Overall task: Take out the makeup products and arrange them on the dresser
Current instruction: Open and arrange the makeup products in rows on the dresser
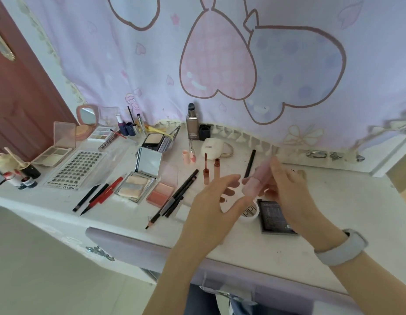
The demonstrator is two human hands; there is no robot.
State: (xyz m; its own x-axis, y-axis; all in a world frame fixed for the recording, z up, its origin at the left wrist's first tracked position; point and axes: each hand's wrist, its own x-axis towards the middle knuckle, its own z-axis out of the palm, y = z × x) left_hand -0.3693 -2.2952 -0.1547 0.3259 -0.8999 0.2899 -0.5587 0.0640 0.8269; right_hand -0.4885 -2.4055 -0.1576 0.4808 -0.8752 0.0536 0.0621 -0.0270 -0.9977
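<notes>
While the right hand (286,189) pinches the blurred pink tube (256,180) above the dresser (311,223), the left hand (211,201) spreads loosely open just beside; better lower it upright beyond the fingertips, beside the standing lip glosses (211,171).

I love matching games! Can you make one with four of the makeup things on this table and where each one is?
Things:
1. pink tube
2. tall brown bottle
3. lash sheet
4. black box

Places:
A. lying flat near the table's left end
B. standing upright at the back by the curtain
C. held in the right hand
D. lying flat near the front edge, under the right hand

Pairs: 1-C, 2-B, 3-A, 4-D
</notes>
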